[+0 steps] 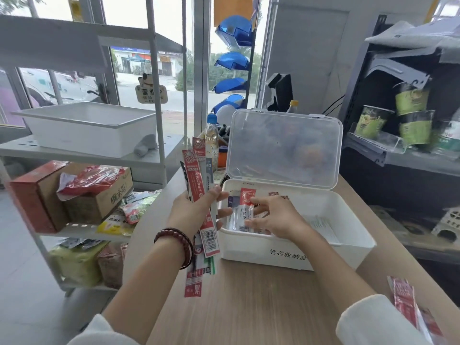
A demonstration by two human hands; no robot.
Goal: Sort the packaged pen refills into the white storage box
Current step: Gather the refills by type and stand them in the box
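The white storage box (348,247) stands on the wooden table with its clear lid (283,148) raised behind it. My left hand (193,212) grips a fan of long red and white packaged pen refills (196,178), held upright just left of the box. My right hand (273,217) reaches into the box's left part, fingers on a clear refill packet with a red top (242,212). More refill packets lie flat inside the box. A further red refill packet (405,302) lies on the table at the lower right.
A bottle with a blue cap (211,135) stands behind my left hand. To the left is a white shelf rack with a white tub (87,125), a cardboard box (74,192) and snack bags. A dark shelf with green cups (410,120) stands at right.
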